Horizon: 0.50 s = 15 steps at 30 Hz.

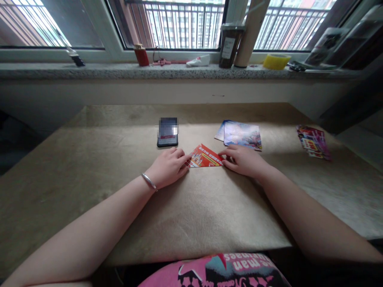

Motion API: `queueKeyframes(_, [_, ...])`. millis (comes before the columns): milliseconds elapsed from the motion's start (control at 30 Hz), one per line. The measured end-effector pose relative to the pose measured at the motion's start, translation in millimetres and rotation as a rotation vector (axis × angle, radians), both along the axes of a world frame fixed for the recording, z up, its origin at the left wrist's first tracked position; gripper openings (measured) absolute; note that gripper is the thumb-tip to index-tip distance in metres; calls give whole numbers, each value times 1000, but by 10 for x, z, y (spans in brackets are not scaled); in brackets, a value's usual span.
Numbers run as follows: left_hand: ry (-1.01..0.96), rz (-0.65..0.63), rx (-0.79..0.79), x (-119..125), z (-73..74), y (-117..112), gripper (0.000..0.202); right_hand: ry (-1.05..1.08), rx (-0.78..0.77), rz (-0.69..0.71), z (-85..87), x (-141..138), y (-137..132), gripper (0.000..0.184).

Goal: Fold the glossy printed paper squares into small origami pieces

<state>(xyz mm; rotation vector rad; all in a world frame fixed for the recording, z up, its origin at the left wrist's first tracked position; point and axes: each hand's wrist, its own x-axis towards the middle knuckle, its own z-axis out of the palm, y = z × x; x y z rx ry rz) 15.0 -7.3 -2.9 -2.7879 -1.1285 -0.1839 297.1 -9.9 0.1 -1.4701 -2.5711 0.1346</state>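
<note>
A red and orange printed paper [205,156], folded into a triangle, lies flat on the beige table [89,167]. My left hand [168,166] presses its left corner with curled fingers; a silver bracelet sits on that wrist. My right hand [241,160] pinches the paper's right corner, fingers drawn together. Both hands rest on the tabletop.
A dark phone [167,132] lies just behind the left hand. A stack of blue printed sheets [241,134] is behind the right hand, and a colourful leaflet [313,142] sits far right. The windowsill holds a red cup [141,55], a dark jar [229,46] and yellow tape [276,61].
</note>
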Motion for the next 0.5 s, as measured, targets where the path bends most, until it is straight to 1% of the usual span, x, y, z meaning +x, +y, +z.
queueKeyframes(133, [-34, 32, 19, -2, -11, 15, 40, 4, -4, -12, 5, -54, -15, 32])
queueKeyframes(267, [-38, 24, 3, -14, -25, 23, 40, 48, -29, -32, -5, -56, -7, 33])
queueKeyframes(400, [-102, 37, -46, -51, -75, 43, 44, 182, -122, -25, -53, -41, 9, 30])
queueKeyframes(500, [-147, 11, -105, -89, -113, 71, 45, 306, -197, -18, -109, -52, 22, 25])
